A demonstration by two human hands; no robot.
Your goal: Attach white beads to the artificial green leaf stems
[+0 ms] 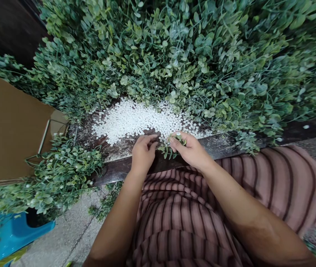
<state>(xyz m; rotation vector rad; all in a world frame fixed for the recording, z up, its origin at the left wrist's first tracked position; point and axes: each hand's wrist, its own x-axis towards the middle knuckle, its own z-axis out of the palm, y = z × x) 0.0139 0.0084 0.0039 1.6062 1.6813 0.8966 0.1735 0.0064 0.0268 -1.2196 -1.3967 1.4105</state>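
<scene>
My right hand (pixel 189 149) pinches a small artificial leafy sprig (pixel 169 151), its green leaves poking out on both sides of the fingers. A white spot shows at the top of that grip. Just left of it, my left hand (pixel 143 151) has its thumb and fingers curled together at the near edge of the white beads (pixel 135 120). Whatever those fingertips hold, if anything, is too small to make out. The beads lie loose in a wide heap on a dark tabletop (pixel 121 148), right in front of both hands.
A large mass of artificial greenery (pixel 174 55) covers the back of the table. More finished-looking sprigs (pixel 66 168) with white dots lie at left, beside a cardboard box (pixel 13 126). A blue plastic stool (pixel 13 233) stands on the floor below.
</scene>
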